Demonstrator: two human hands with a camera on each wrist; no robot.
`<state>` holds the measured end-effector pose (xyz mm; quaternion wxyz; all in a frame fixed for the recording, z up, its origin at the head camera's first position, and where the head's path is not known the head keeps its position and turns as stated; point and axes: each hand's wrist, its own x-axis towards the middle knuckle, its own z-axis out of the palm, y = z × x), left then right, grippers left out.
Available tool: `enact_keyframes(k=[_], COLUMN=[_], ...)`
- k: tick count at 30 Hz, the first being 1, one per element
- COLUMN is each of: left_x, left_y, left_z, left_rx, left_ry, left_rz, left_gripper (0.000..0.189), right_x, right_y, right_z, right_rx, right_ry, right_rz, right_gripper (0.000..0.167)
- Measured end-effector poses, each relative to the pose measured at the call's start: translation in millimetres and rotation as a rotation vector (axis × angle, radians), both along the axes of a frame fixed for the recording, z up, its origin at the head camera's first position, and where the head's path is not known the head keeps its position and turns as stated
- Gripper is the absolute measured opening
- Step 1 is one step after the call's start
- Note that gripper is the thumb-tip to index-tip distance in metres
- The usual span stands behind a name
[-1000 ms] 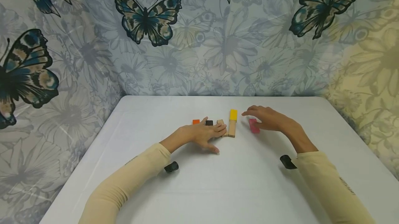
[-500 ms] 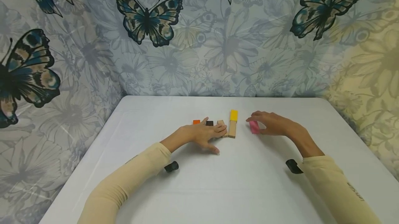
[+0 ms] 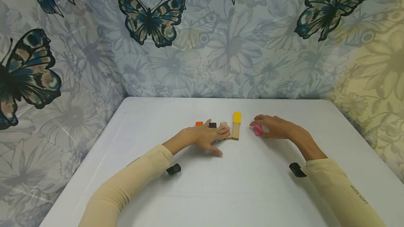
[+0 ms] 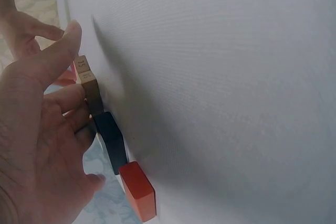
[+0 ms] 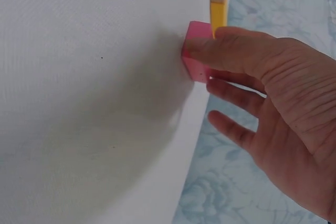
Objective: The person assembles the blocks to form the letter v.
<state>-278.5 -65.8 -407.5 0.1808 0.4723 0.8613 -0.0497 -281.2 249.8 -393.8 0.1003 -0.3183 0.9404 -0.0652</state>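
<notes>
In the head view, the blocks lie nearer the far edge of the tabletop [image 3: 202,192], in front of a butterfly-patterned wall [image 3: 221,65]. The left hand [image 3: 203,136] has its fingers spread, their tips over a short wooden block [image 3: 223,124]; an orange block [image 3: 199,124] and a black block [image 3: 213,125] show beyond it. Just to the right, a longer wooden piece [image 3: 235,132] points at the far edge, a yellow block [image 3: 237,117] at its far end. Nearer the right edge, the right hand [image 3: 277,127] pinches a pink block [image 3: 257,131].

In the left wrist view, the left thumb stands apart from the fingers, beside a row of wooden, black and orange blocks.

In the right wrist view, the right thumb presses the pink block's face, two lower fingers apart from it.
</notes>
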Motion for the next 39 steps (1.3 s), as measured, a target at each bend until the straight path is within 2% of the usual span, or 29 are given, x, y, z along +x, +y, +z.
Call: enact_keyframes(k=[8, 39], left_x=[-0.3, -1.6], left_y=[-0.1, 0.6], left_z=[0.5, -2.7], left_rx=[0.001, 0.007], left_ry=[-0.01, -0.009], left_rz=[0.005, 0.008], left_gripper=[0.094, 0.095], right_x=[0.3, -0.3], right_y=[-0.8, 0.2], right_z=[-2.1, -4.1], right_rx=[0.0, -0.003], right_ry=[-0.009, 0.013], right_rz=[-0.025, -0.002], right_gripper=[0.041, 0.04])
